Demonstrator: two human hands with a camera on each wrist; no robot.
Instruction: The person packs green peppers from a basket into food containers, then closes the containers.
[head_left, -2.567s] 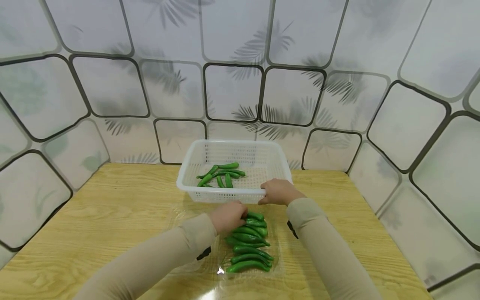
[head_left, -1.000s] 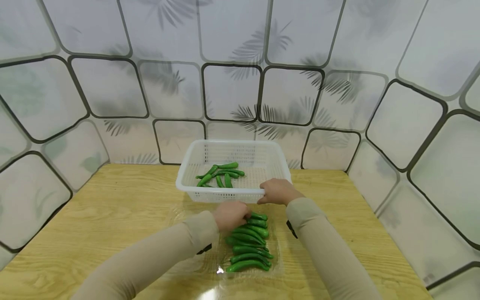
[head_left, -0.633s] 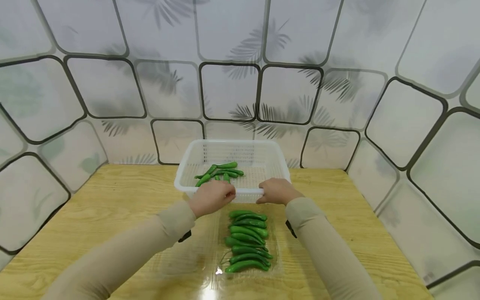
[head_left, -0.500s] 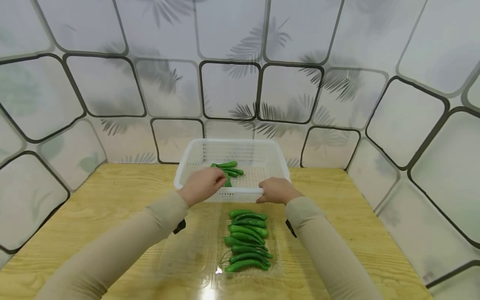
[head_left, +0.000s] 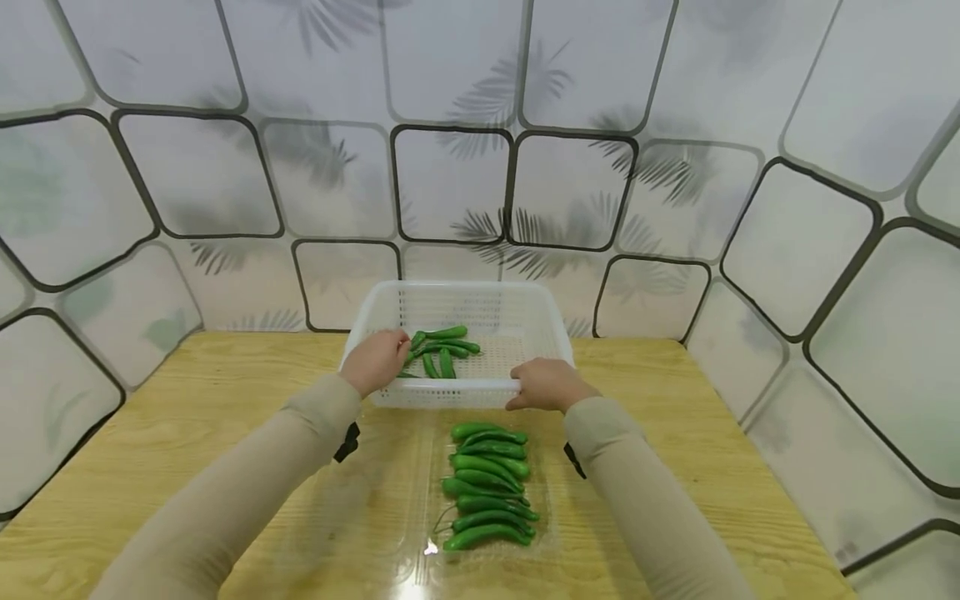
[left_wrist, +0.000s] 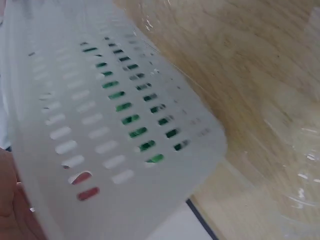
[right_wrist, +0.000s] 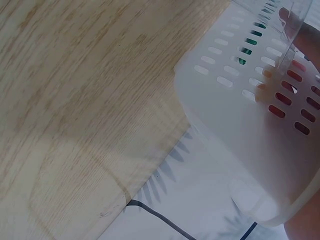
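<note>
A white perforated plastic basket (head_left: 450, 396) stands against the back wall with several green chili peppers (head_left: 447, 363) inside, mostly on its left side. My right hand (head_left: 551, 385) grips the front rim near the right corner, thumb outside. My left hand (head_left: 375, 363) reaches over the front left corner, fingertips right at the leftmost peppers. Whether those fingers pinch a pepper I cannot tell. In the left wrist view, reddish fingers (left_wrist: 88, 194) show through the basket's slots. In front, a clear plastic container (head_left: 543, 483) holds a column of green chili peppers (head_left: 491, 504) lying crosswise.
The container's clear lid half (head_left: 375, 500) lies spread to the left on the wooden table (head_left: 645, 500). Patterned walls (head_left: 457, 183) close in the back and both sides. A black band (head_left: 347, 442) sits at the left wrist.
My left hand has let go of a pepper at the top of the container's column, then moved up and left into the basket. My right hand has stayed on the rim.
</note>
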